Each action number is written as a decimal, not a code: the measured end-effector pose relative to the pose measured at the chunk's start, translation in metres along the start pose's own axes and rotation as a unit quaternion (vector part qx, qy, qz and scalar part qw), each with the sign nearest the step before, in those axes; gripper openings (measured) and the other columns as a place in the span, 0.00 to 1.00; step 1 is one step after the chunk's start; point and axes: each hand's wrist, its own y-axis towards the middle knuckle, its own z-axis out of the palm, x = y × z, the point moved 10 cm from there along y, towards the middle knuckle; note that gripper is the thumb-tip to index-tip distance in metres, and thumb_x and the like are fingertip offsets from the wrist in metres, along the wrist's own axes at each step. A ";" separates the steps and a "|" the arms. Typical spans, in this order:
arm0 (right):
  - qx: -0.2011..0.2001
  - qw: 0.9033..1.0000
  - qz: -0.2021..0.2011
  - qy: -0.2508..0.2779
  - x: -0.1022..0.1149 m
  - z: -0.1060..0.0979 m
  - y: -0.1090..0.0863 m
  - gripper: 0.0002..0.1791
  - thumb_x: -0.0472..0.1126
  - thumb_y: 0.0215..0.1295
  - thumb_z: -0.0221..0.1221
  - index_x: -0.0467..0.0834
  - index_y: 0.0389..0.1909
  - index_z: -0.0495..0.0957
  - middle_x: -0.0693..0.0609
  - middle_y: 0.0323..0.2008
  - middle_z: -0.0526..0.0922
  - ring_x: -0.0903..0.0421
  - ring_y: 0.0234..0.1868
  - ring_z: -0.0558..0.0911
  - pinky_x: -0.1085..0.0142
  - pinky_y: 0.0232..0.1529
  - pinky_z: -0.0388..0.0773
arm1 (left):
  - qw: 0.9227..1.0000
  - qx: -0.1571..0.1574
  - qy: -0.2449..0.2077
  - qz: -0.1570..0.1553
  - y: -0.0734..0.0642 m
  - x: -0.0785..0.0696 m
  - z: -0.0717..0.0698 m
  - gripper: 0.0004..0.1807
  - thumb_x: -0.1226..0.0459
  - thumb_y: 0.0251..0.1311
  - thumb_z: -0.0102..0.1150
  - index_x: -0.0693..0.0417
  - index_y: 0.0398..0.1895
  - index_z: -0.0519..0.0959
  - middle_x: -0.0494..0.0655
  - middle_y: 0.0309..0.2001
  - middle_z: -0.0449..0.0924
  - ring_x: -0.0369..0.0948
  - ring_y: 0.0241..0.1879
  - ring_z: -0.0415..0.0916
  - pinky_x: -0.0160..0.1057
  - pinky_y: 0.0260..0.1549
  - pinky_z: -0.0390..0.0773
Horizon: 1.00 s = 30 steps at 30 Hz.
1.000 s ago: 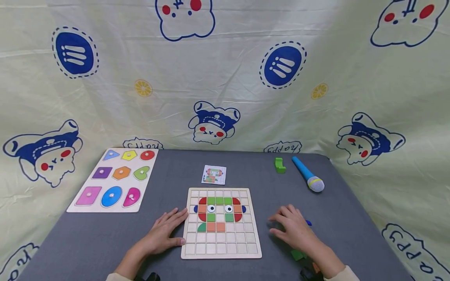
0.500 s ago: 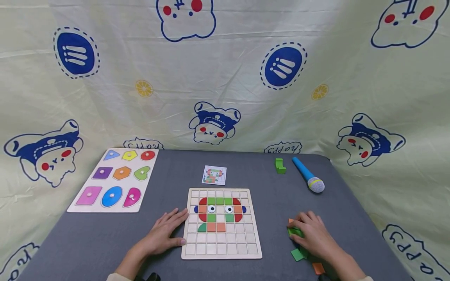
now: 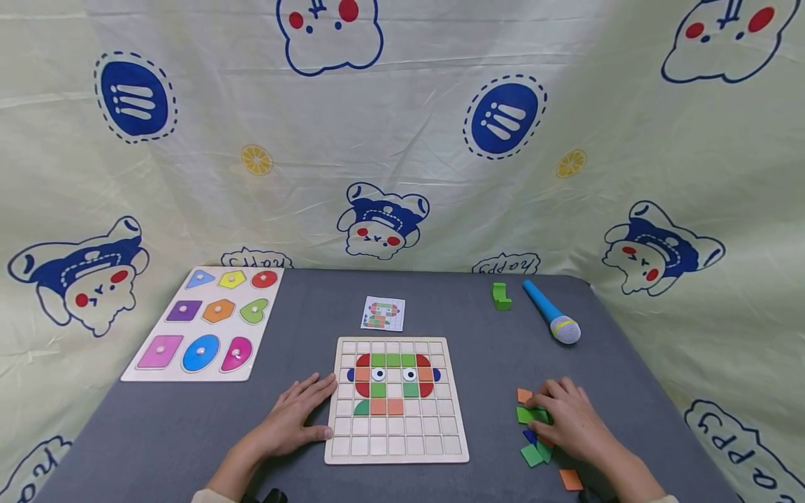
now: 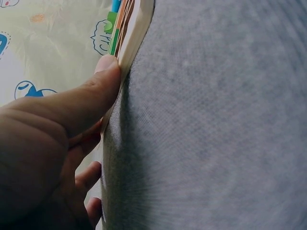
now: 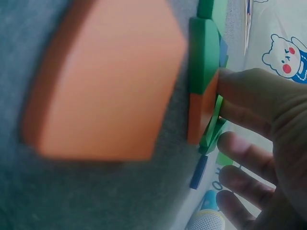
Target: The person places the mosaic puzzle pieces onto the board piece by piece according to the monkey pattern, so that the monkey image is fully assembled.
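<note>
My left hand rests beside the wooden grid board, fingertips and thumb at its left edge. Coloured tiles on that board form a face with two eyes, above a green quarter-round and two orange squares. To the right, my right hand reaches over a loose group of tiles, thumb and forefinger right at a green tile; I cannot tell whether they pinch one. An orange tile, a blue tile and another green tile lie around it. In the right wrist view an orange tile looms close.
A small pattern card lies behind the board. At the left stands a shape puzzle with knobbed pieces. A green block and a blue toy microphone lie at the back right. A printed curtain hangs behind the table.
My right hand has moved right and towards me, from near the board to the loose tiles, then slightly further right, uncovering more of them. The left hand has stayed at the board's edge.
</note>
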 end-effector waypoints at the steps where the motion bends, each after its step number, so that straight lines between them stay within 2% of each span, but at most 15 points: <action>1: 0.002 1.000 0.001 0.001 0.000 0.000 0.000 0.13 0.49 0.43 0.72 0.59 0.33 0.82 0.63 0.33 0.69 0.60 0.37 0.63 0.63 0.37 0.58 | 1.000 -0.001 0.001 0.001 0.000 0.000 0.000 0.43 0.49 0.51 0.65 0.55 0.69 0.62 0.50 0.71 0.60 0.58 0.72 0.50 0.66 0.66 0.46; 7: 0.004 1.000 -0.003 0.002 0.000 0.001 -0.001 0.13 0.49 0.44 0.72 0.58 0.33 0.82 0.63 0.32 0.68 0.60 0.36 0.62 0.64 0.36 0.57 | 1.000 -0.004 0.003 0.007 0.000 -0.001 0.000 0.42 0.49 0.51 0.65 0.55 0.69 0.63 0.51 0.71 0.61 0.59 0.71 0.51 0.66 0.66 0.47; 15: -0.031 0.999 -0.022 -0.005 0.013 -0.007 0.001 0.13 0.49 0.44 0.72 0.59 0.33 0.82 0.65 0.30 0.67 0.62 0.36 0.62 0.64 0.37 0.59 | 1.000 0.004 0.003 0.000 0.002 0.002 0.003 0.43 0.49 0.51 0.65 0.54 0.69 0.62 0.49 0.72 0.59 0.58 0.72 0.50 0.66 0.66 0.46; 23: -0.090 0.993 -0.082 -0.011 0.058 -0.018 0.013 0.14 0.49 0.40 0.74 0.56 0.32 0.83 0.62 0.31 0.70 0.63 0.36 0.64 0.60 0.40 0.65 | 1.000 0.006 -0.002 -0.005 0.002 0.002 0.002 0.43 0.50 0.51 0.65 0.54 0.69 0.62 0.49 0.72 0.59 0.57 0.72 0.49 0.65 0.67 0.46; 26: -0.089 0.991 -0.098 0.000 0.077 -0.018 0.021 0.15 0.50 0.41 0.73 0.56 0.33 0.83 0.62 0.31 0.70 0.63 0.36 0.63 0.60 0.40 0.65 | 1.000 0.008 -0.002 -0.007 0.002 0.002 0.003 0.43 0.50 0.51 0.65 0.54 0.69 0.62 0.49 0.72 0.59 0.57 0.72 0.49 0.65 0.67 0.46; 30: -0.062 0.992 -0.111 0.025 0.107 -0.011 0.035 0.14 0.52 0.46 0.71 0.56 0.35 0.83 0.62 0.34 0.72 0.63 0.38 0.63 0.61 0.41 0.64 | 1.000 0.008 -0.003 -0.010 0.002 0.002 0.002 0.43 0.50 0.51 0.65 0.54 0.69 0.62 0.49 0.72 0.59 0.57 0.73 0.49 0.66 0.67 0.46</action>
